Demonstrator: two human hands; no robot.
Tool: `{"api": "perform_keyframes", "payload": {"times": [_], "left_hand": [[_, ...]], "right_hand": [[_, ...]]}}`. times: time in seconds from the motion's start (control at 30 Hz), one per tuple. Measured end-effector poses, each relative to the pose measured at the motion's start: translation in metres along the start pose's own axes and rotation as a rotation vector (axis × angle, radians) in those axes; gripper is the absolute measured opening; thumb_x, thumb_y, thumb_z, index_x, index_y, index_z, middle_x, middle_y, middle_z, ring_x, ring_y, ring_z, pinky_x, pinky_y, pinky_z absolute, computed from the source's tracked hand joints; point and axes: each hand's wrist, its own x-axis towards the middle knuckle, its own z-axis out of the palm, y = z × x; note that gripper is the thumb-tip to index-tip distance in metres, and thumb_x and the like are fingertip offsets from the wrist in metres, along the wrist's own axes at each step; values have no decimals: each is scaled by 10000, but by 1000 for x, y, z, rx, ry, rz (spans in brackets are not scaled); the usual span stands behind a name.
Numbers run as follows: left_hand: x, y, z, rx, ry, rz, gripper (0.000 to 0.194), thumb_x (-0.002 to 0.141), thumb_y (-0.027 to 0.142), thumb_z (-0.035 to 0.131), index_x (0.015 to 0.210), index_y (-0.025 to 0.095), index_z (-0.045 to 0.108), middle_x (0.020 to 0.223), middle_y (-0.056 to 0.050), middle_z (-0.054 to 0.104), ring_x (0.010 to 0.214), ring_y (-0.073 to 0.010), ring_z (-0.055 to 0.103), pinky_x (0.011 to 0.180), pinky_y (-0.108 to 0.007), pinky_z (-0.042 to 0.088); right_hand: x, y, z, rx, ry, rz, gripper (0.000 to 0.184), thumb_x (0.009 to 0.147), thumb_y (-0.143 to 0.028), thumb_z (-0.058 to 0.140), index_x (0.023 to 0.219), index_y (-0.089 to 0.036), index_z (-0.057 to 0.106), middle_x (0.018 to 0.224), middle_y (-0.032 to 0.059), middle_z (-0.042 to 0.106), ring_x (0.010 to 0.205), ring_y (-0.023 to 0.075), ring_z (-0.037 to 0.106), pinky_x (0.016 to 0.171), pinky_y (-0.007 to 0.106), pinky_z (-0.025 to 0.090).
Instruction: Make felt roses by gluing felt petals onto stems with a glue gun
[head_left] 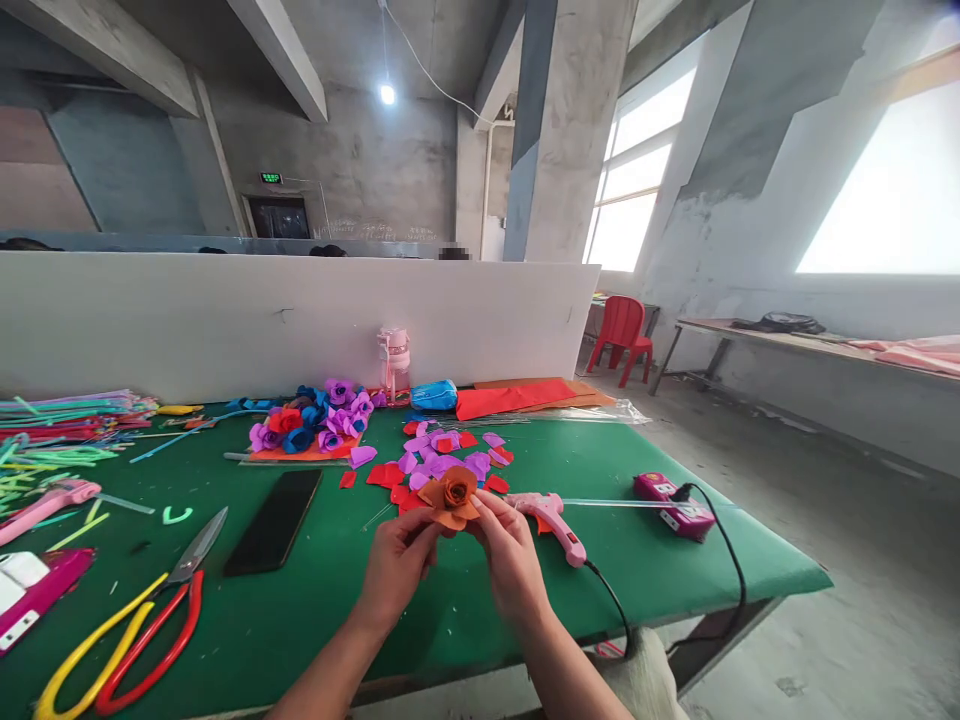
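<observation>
An orange-brown paper flower (pixel 456 490) with a tightly curled centre is held up above the table's front middle. My left hand (pixel 401 560) pinches its left lower petal between thumb and finger. From the other side my right hand (pixel 511 553) grips the right edge of the same flower. Just behind the flower lie loose purple petals (pixel 442 462) and red petals (pixel 386 475). A pink glue gun (pixel 551 520), with a clear glue stick in its back, rests right of my right hand. Part of the flower's underside is hidden by my fingers.
Scissors (pixel 184 575) and a black phone (pixel 274 522) lie left on the green table (pixel 330 620). Finished flowers (pixel 330 415), a pink bottle (pixel 394 365) and red paper sheets (pixel 517 397) stand along the back. A magenta power strip (pixel 675 507) with a black cord sits right.
</observation>
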Motion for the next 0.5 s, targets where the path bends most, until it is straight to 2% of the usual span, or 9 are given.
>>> {"api": "perform_keyframes", "payload": {"times": [0.1, 0.23, 0.33, 0.5], "left_hand": [[-1, 0, 0, 7, 29, 0, 226, 701, 382, 615, 695, 166, 682, 418, 46, 442, 390, -84, 368, 403, -199, 264], [-2, -1, -2, 12, 31, 25, 209, 692, 365, 609, 694, 171, 686, 430, 41, 447, 401, -91, 374, 413, -204, 267], [-2, 0, -2, 10, 29, 22, 201, 688, 361, 604, 661, 176, 677, 421, 42, 438, 399, -93, 369, 417, -208, 266], [-2, 1, -1, 7, 30, 8, 215, 680, 376, 605, 673, 174, 679, 418, 44, 435, 396, -95, 362, 416, -212, 262]], "right_hand": [[-1, -1, -2, 26, 63, 26, 230, 626, -344, 696, 797, -195, 733, 796, 47, 692, 784, 214, 602, 733, 324, 470], [-3, -5, -1, 14, -33, 35, 207, 615, -229, 629, 791, -201, 734, 801, 35, 697, 814, 216, 603, 752, 311, 460], [-3, -5, -1, -18, -89, -8, 208, 651, -267, 644, 827, -200, 730, 834, 42, 700, 841, 228, 603, 781, 322, 457], [-2, 0, -4, -16, -99, -30, 265, 688, -363, 684, 896, -203, 718, 900, 53, 699, 889, 236, 604, 838, 341, 447]]}}
